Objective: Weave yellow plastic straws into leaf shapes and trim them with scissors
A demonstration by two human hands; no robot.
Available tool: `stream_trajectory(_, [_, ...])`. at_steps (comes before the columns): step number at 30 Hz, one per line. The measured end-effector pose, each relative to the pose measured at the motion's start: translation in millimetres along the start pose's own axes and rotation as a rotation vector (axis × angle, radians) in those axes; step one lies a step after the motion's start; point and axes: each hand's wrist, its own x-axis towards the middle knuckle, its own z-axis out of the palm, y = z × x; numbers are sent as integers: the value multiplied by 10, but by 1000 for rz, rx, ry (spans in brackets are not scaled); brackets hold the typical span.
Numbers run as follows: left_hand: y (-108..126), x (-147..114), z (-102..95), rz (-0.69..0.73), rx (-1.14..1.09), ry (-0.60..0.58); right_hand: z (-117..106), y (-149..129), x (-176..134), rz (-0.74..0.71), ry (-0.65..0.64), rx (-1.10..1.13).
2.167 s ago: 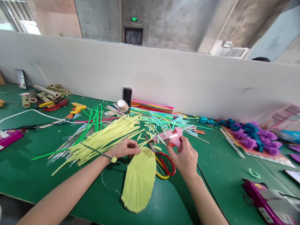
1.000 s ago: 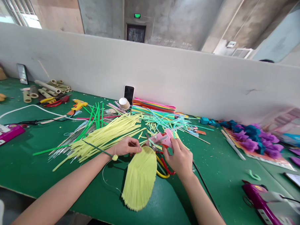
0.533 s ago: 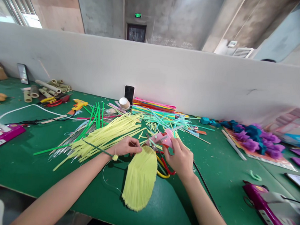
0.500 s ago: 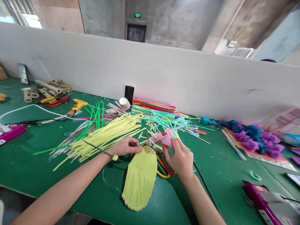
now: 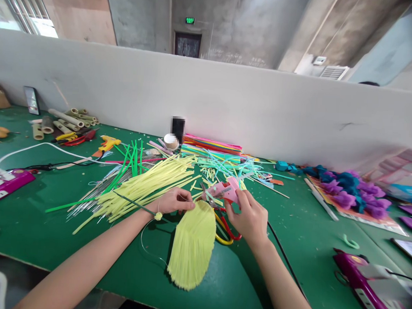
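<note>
near the frame's centre, the left hand (image 5: pixel 173 201) pinches a fuzzy yellow panel (image 5: pixel 192 247) by its top; the right hand (image 5: pixel 249 216) grasps a pink glue gun (image 5: pixel 226 190).

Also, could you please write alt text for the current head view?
A left hand pinches the top edge of a yellow piece; the right hand grips a pink glue gun beside it. Yellow strips and scissors lie on the green table.
</note>
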Motion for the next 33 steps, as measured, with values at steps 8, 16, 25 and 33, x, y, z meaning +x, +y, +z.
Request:
stream_trajectory(8, [13,-10,1,1,-12,2,-59,49,81,277,64,92])
stream_trajectory(16, [40,-22,10,13,-33,-5,-37,628,69,824,-43,18])
stream_trajectory(25, [80,-48,12,26,-27,-11,-5,1182,-266,1009,-432,-246])
stream_trajectory(33, [140,-93,48,40,-74,-12,-106,284,146,679,-213,676])
